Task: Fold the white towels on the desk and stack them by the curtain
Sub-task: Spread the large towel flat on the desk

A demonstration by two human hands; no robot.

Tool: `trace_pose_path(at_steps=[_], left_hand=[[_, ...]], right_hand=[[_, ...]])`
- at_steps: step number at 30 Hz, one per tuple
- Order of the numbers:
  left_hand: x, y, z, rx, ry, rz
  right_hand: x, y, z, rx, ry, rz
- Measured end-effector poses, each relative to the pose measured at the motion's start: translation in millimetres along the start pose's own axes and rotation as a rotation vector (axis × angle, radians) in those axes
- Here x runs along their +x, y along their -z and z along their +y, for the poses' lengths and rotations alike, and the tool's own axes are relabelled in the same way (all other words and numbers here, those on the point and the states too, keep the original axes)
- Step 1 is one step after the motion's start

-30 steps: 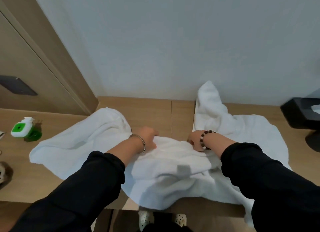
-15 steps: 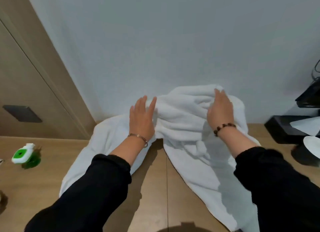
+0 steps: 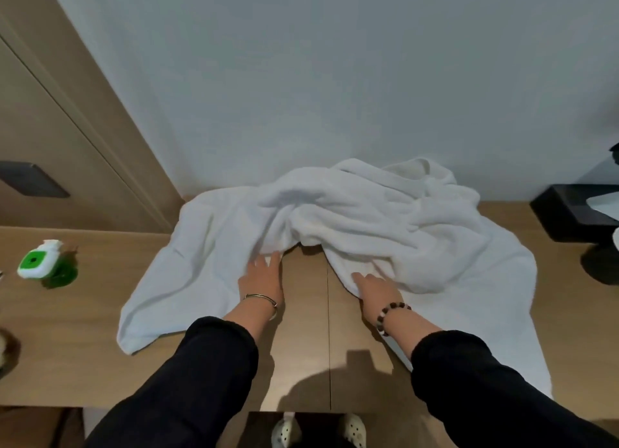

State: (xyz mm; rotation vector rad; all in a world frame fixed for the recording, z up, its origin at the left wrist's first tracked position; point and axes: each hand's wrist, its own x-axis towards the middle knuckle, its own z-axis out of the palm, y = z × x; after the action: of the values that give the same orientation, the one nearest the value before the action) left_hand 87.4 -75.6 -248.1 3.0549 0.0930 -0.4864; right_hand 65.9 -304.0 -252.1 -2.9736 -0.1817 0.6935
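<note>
A large white towel lies crumpled across the wooden desk, bunched up against the wall at the back, with one flap spread to the left and another hanging over the front edge at the right. My left hand rests flat with fingers apart at the inner edge of the left flap. My right hand lies on the inner edge of the right flap, fingers stretched forward. Neither hand visibly grips the cloth. No curtain is in view.
A green and white bottle stands on the desk at the left. A black tissue box sits at the right beside a dark round base. A wooden panel rises at the left, the wall behind.
The bunched towel that my hands held up against the wall has dropped onto the desk. Both hands have come down and toward me to the towel's inner edges.
</note>
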Motion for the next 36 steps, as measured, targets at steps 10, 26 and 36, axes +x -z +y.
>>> trace_pose_path(at_steps=[10, 26, 36], left_hand=[[23, 45, -119, -0.173, 0.232, 0.264], [-35, -15, 3, 0.130, -0.609, 0.248], [-25, 58, 22, -0.182, -0.484, -0.764]], right_hand=[[-37, 9, 94, -0.487, -0.396, 0.081], [-31, -5, 20, -0.084, 0.090, 0.086], [-55, 95, 25, -0.058, 0.113, -0.647]])
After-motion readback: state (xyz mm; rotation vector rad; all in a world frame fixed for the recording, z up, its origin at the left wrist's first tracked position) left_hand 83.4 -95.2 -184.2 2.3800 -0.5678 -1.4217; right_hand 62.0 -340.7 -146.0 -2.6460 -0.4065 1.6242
